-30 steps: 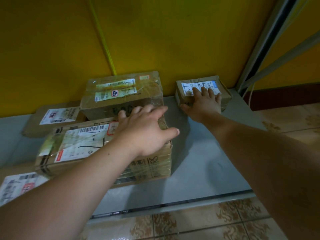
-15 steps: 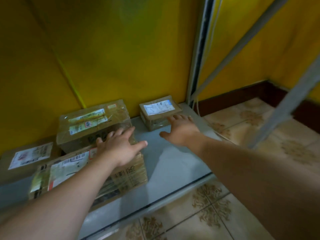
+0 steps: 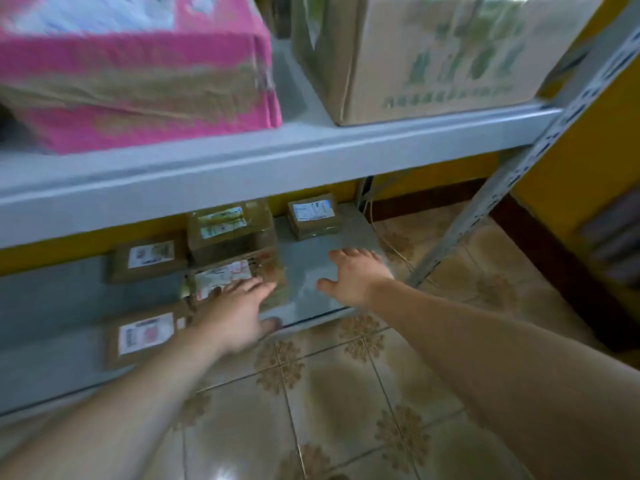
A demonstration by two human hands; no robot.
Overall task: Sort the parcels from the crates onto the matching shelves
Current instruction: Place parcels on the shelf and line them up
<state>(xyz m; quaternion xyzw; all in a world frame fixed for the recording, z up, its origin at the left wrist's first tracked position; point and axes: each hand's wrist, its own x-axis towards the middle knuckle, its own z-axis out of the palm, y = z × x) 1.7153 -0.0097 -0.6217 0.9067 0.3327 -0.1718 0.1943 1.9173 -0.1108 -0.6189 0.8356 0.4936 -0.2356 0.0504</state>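
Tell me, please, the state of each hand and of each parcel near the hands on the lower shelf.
left hand: open, fingers over the front parcel, gripping nothing.
right hand: open, empty, above the lower shelf.
front parcel: closed, label up.
taped parcel: closed, label up, behind the front parcel.
small parcel: closed, label up, untouched.

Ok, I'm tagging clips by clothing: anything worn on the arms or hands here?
No. The left forearm and right forearm are bare to the frame edge, no sleeve in view. The left hand and right hand are ungloved; no watch or ring shows, though the picture is blurred.
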